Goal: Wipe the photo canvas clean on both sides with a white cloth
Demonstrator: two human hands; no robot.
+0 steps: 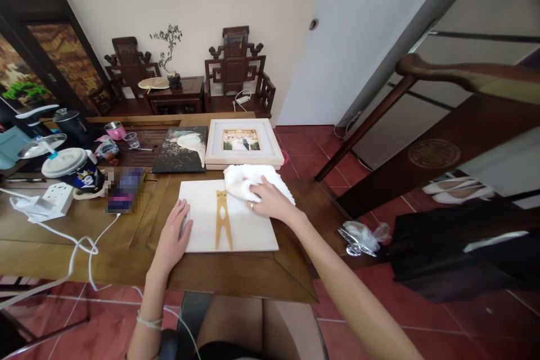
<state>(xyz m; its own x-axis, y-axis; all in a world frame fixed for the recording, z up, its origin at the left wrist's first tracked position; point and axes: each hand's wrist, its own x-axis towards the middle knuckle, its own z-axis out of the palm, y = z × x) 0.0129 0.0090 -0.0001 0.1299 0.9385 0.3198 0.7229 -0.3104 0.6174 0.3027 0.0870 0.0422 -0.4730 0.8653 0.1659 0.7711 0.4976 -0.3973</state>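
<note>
My right hand (270,201) grip closed on white cloth (244,180) atop cat canvas (202,225), left hand (175,233) open, flat on canvas edge, lidded cup (70,164) on counter (122,253)

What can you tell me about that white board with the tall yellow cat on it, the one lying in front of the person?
The white board is a flat rectangular panel, seemingly a canvas, lying face up on the wooden table near its front edge. A long-legged yellow cat is painted on its middle. The left hand rests flat on its left edge, while the right hand presses a white cloth onto its upper right corner. A framed photo lies just behind it.
</note>
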